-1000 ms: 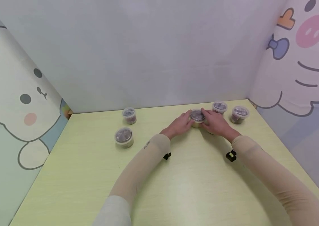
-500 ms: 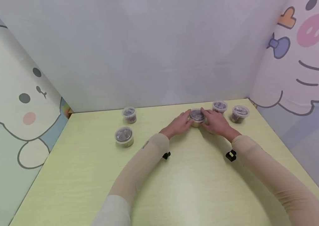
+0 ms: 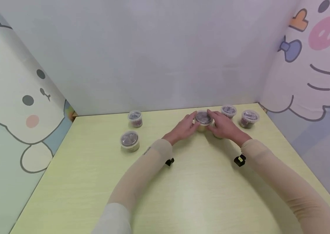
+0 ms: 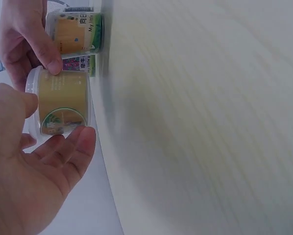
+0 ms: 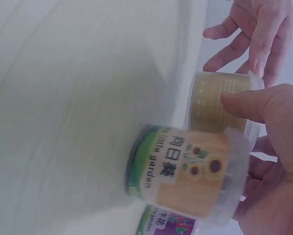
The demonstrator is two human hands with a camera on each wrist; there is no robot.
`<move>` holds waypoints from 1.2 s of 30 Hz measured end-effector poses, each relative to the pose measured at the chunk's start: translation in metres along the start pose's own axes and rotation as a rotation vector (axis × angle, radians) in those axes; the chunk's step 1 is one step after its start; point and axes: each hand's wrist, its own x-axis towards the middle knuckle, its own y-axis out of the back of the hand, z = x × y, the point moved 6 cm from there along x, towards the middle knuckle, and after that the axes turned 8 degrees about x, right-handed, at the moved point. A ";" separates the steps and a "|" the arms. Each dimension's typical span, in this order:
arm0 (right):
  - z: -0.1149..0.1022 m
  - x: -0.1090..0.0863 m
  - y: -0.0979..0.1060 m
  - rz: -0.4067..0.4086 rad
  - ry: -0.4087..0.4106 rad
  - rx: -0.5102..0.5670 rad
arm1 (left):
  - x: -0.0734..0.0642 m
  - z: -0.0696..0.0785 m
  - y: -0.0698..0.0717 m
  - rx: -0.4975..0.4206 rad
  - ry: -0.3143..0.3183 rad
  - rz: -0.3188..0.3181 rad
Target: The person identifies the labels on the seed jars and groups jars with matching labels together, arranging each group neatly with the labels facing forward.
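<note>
A clear-lidded plastic cup with a tan wrapper (image 3: 203, 117) sits between both hands near the table's back edge. My left hand (image 3: 183, 128) curls at its left side, thumb at the lid rim and fingertips by the base in the left wrist view. My right hand (image 3: 224, 126) grips the opposite side, its thumb pressed on the wrapper in the right wrist view. Close beside the right hand stands a sunflower-labelled cup (image 5: 190, 171), mostly hidden under that hand in the head view. A purple-labelled cup (image 5: 171, 223) shows partly behind it. Whether the held cup touches the table, I cannot tell.
Two lidded cups stand at the right back, one (image 3: 228, 111) behind the right hand and another (image 3: 249, 119) nearer the corner. On the left are a small cup (image 3: 135, 119) and a wider cup (image 3: 130, 141). A pale wall (image 3: 159, 65) rises behind the table (image 3: 95, 182).
The held cup has shifted slightly left and appears a little higher, with both hands staying at it. The head view has shifted slightly. The other cups have not visibly moved.
</note>
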 end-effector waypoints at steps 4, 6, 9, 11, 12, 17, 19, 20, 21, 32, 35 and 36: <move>-0.010 0.001 0.006 0.019 0.022 0.020 | -0.007 0.001 0.010 -0.052 -0.024 0.033; -0.015 0.002 0.009 0.018 0.017 0.040 | -0.012 0.003 0.016 -0.077 -0.040 0.045; -0.025 0.002 0.013 0.015 0.020 0.086 | -0.020 0.003 0.026 -0.098 -0.058 0.062; -0.031 0.001 0.015 0.019 0.037 0.127 | -0.026 0.003 0.033 -0.101 -0.059 0.071; -0.034 0.001 0.016 0.021 0.051 0.157 | -0.029 0.003 0.036 -0.103 -0.056 0.076; -0.048 0.002 0.014 0.006 0.085 0.357 | -0.045 0.001 0.048 -0.127 -0.046 0.096; -0.051 0.003 0.012 -0.009 0.078 0.432 | -0.051 0.000 0.053 -0.140 -0.053 0.106; -0.053 0.004 0.011 -0.015 0.075 0.462 | -0.054 0.000 0.055 -0.144 -0.059 0.110; -0.055 0.004 0.010 -0.022 0.072 0.488 | -0.057 0.000 0.057 -0.145 -0.067 0.115; -0.076 0.006 0.002 -0.074 -0.035 0.790 | -0.084 -0.005 0.078 -0.147 -0.084 0.167; -0.080 0.007 -0.002 -0.089 -0.097 0.864 | -0.090 -0.007 0.082 -0.178 -0.064 0.177; -0.081 0.007 -0.004 -0.098 -0.124 0.901 | -0.092 -0.008 0.082 -0.190 -0.053 0.176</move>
